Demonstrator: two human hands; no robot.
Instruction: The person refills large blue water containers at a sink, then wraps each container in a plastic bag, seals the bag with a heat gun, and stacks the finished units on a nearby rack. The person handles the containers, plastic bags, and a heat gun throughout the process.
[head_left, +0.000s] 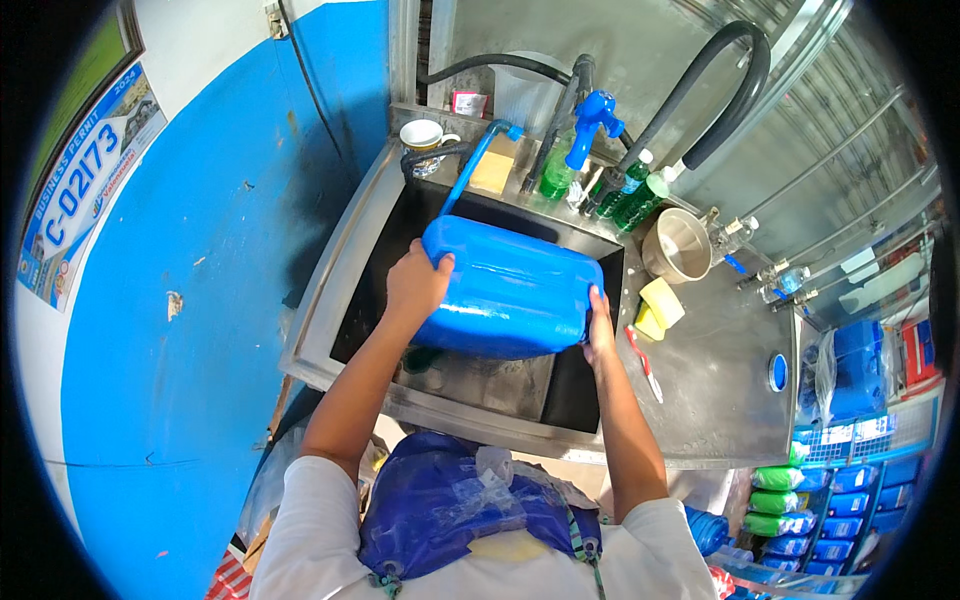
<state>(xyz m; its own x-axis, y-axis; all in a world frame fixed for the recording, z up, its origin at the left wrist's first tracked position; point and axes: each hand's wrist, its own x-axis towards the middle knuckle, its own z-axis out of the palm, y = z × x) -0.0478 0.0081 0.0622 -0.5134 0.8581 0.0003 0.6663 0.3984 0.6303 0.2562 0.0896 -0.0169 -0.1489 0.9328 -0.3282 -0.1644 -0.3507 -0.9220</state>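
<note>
A blue plastic jug (510, 289) lies on its side over a stainless steel sink basin (480, 379), held between my two hands. At its left end is my left hand (418, 285), thumb on the near face and the other fingers partly hidden. My right hand (598, 326) grips the right end, its thumb pointing up along the edge. Just beyond the jug's upper left corner, a thin blue pipe spout (472, 169) comes down towards the basin. Right of my right hand, a red and white toothbrush (644, 364) and yellow sponges (660, 307) rest on the steel counter.
Along the back ledge stand a patterned mug (422, 146), a yellow block (492, 171), green bottles (643, 199) and a blue faucet handle (594, 124). A beige dipper (676, 246) and a blue round cap (778, 373) are on the right counter. A blue wall (187, 262) borders the left.
</note>
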